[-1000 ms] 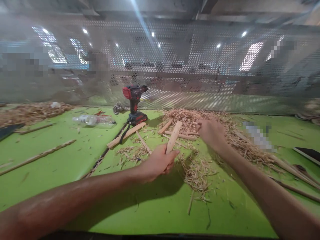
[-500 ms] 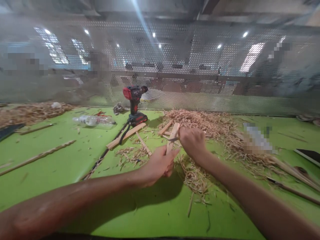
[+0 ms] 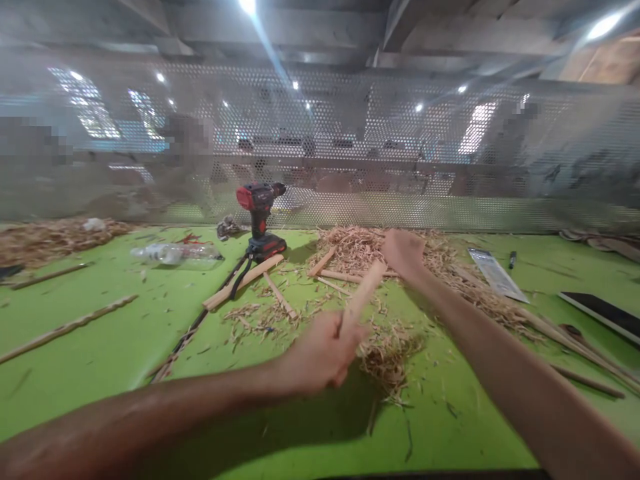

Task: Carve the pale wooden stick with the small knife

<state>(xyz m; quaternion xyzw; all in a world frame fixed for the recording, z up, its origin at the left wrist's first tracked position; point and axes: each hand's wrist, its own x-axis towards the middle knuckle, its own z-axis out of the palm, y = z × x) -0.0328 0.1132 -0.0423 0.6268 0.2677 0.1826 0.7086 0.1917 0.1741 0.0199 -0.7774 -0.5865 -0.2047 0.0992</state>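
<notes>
Wooden and pale, a strip (image 3: 364,293) slants above the green worktop (image 3: 445,440), clasped low in the left hand (image 3: 317,350). Near its upper end, the right hand (image 3: 404,255) is curled closed; whether around anything, I cannot tell.

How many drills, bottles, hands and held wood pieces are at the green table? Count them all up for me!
Drill: 1
Clear bottle: 1
Hands: 2, left hand and right hand
Held wood piece: 1
Total: 5
</notes>
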